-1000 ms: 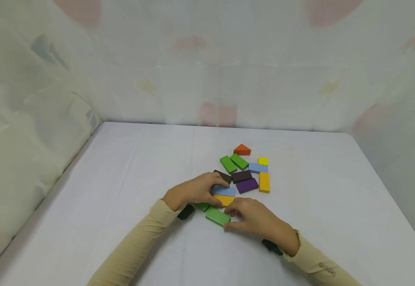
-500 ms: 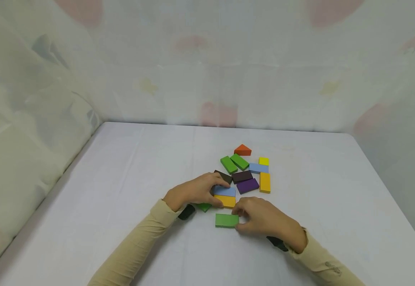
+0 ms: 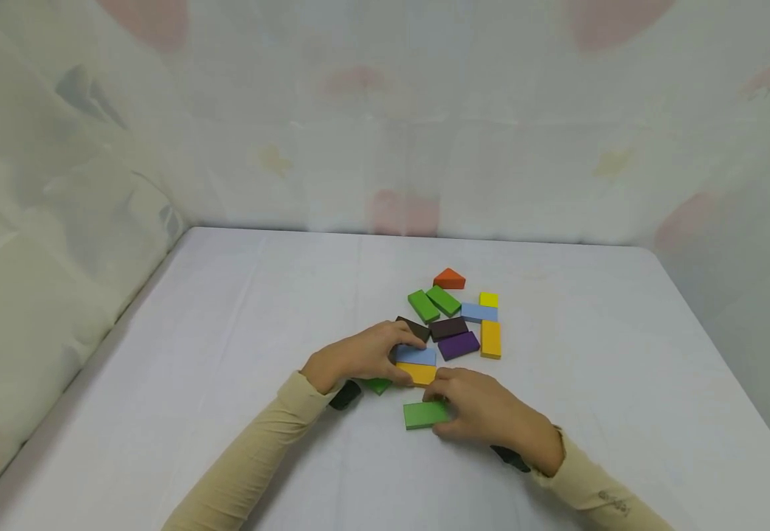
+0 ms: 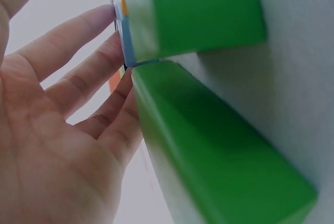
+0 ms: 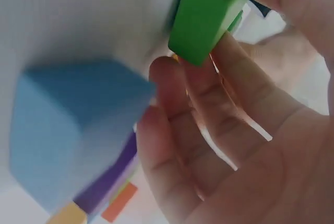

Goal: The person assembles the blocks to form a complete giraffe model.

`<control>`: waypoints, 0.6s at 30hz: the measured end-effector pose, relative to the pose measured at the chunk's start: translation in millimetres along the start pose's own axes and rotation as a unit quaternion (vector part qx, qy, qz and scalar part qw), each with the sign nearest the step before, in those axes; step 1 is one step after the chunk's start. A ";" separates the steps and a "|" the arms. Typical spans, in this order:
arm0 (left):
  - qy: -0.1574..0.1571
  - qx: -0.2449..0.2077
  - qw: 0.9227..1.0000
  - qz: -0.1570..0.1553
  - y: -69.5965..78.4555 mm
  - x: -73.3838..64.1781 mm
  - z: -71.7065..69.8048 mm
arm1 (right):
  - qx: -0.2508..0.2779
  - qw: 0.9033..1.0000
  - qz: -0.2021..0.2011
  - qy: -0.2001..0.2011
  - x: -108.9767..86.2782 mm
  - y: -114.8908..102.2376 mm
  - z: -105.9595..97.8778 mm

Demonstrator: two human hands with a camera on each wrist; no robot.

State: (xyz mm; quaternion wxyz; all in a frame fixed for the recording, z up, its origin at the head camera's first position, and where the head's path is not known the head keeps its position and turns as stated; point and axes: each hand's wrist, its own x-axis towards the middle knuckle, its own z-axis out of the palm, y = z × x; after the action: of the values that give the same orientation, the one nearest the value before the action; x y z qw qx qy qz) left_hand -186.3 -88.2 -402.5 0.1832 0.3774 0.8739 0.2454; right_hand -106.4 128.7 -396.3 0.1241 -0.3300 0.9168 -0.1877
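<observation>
In the head view my left hand (image 3: 368,352) spans a blue block (image 3: 418,356) and a yellow-orange block (image 3: 420,374) that lie side by side, thumb at the yellow one and fingers at the blue. Its wrist view shows the fingertips at the blue block's edge, with two large green blocks (image 4: 209,145) close to the camera. My right hand (image 3: 484,404) pinches the right end of a green block (image 3: 420,416) between thumb and fingers. A second blue block (image 5: 78,114) stands near the right fingertips in that wrist view, hidden from the head camera.
Beyond the hands lie two dark brown blocks (image 3: 448,328), a purple block (image 3: 459,345), two green blocks (image 3: 444,301), a light blue block (image 3: 478,312), yellow blocks (image 3: 490,339) and an orange-red triangle (image 3: 449,279). The white table (image 3: 279,295) meets fabric walls behind and left.
My right hand has turned the green block from a slant to nearly level and shifted it right, then slightly nearer to me. The left hand has stayed in place.
</observation>
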 end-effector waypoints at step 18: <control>-0.004 -0.004 1.000 -0.005 -0.4 -2.2 -1.8 | 0.037 0.998 0.018 0.037 -10.4 18.1 -31.9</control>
State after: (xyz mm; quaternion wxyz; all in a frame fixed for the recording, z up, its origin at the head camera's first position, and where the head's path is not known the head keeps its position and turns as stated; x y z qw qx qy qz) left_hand -186.0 -90.6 -401.0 0.1895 0.3738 0.8740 0.2460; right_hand -120.0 156.8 -374.3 0.1060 -0.3017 0.9189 -0.2312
